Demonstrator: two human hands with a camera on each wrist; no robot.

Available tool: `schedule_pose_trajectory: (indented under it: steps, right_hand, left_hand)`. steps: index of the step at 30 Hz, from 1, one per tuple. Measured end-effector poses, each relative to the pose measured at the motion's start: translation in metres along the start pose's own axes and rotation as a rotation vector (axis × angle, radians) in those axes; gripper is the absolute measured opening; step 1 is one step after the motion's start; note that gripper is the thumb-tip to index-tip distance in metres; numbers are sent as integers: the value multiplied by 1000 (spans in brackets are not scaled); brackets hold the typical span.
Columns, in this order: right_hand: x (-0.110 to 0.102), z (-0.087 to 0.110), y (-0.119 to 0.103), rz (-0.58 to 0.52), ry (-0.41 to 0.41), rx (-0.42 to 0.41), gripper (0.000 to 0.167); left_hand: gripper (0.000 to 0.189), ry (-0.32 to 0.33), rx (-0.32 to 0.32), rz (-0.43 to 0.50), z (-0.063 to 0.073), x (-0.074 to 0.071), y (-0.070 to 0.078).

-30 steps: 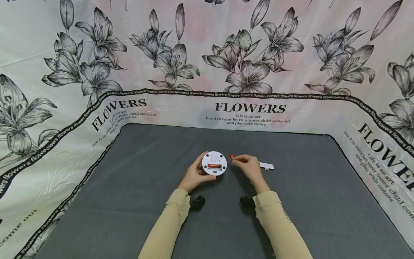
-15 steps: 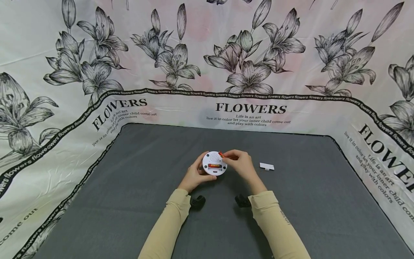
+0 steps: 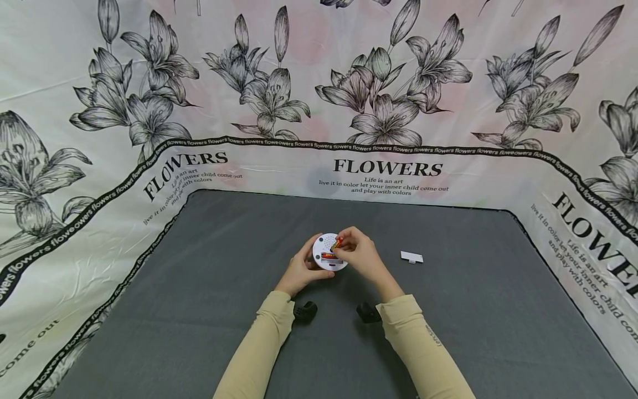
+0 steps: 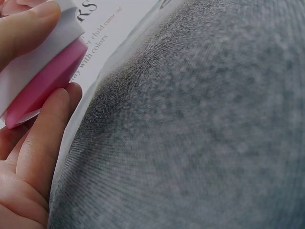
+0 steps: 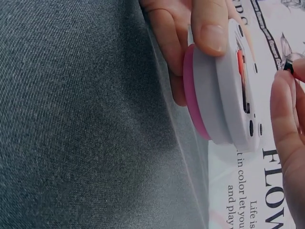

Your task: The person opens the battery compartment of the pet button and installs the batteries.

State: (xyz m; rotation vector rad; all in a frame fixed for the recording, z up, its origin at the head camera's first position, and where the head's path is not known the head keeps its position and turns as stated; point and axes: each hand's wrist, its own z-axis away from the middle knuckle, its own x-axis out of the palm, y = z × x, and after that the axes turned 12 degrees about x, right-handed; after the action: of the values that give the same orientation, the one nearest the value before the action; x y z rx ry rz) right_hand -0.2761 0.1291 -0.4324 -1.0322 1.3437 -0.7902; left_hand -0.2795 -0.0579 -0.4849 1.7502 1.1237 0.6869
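White round device (image 3: 323, 242) in the left hand (image 3: 298, 269), loose battery (image 3: 336, 244) in the right hand (image 3: 363, 257)

Item one: the device, disc-shaped, its face marked with small holes and dark feet and cut by an uncovered bay (image 3: 329, 261). It sits within the grasp of the left hand, which grips it from its left side: thumb on the white rim, fingers against the pink layer (image 4: 50, 82) on the far side, as the left wrist view shows.

Item two: seated battery (image 3: 327, 256), red, lying lengthwise in the bay, partly screened by the right fingertips from the head view.

Item three: the loose battery, red with a dark end, tilted, pinched between thumb and finger of the right hand. From the head view it overlaps the upper right of the face; the right wrist view shows a gap between its black end and the device.

Item four: white rectangular piece (image 3: 411, 257), tabbed on its near edge, lying on the gray cloth (image 3: 224, 266) to the right of the right hand, apart from it.

Item five: tan sleeves (image 3: 258, 343), with a black fitting (image 3: 305, 312) at each cuff.

Item six: white cloth (image 3: 279, 172), printed with black line-drawn lilies and the word FLOWERS, bordering the gray.
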Motion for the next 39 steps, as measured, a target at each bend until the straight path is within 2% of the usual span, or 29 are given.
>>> schedule_pose_trajectory:
  steps: [3, 7, 9, 14, 17, 21, 25, 32, 39]
  right_hand:
    - [0, 1, -1, -15, -19, -13, 23]
    - [0, 2, -3, 9, -33, -26, 13]
    - [0, 2, -3, 22, -39, -31, 14]
    - [3, 2, -1, 135, -49, -103, 23]
    - [7, 3, 1, 235, -39, -160, 19]
    - [12, 4, 3, 289, -13, -201, 13]
    - [16, 3, 6, 289, 4, -200, 10]
    - [18, 3, 9, 360, 38, -222, 10]
    - [17, 4, 9, 415, 51, -228, 11]
  left_hand:
    - [90, 2, -4, 2, 0, 0, 0]
    - [90, 0, -6, -3, 1, 1, 1]
    - [90, -4, -6, -4, 1, 0, 1]
    - [91, -12, -4, -8, 2, 0, 1]
    - [91, -12, -6, -16, 2, -1, 1]
    - [90, -11, -11, -2, 2, 0, 2]
    - [90, -10, -16, 21, 1, 0, 2]
    - [91, -1, -3, -19, 0, 0, 1]
    - [90, -6, -22, -43, 0, 0, 1]
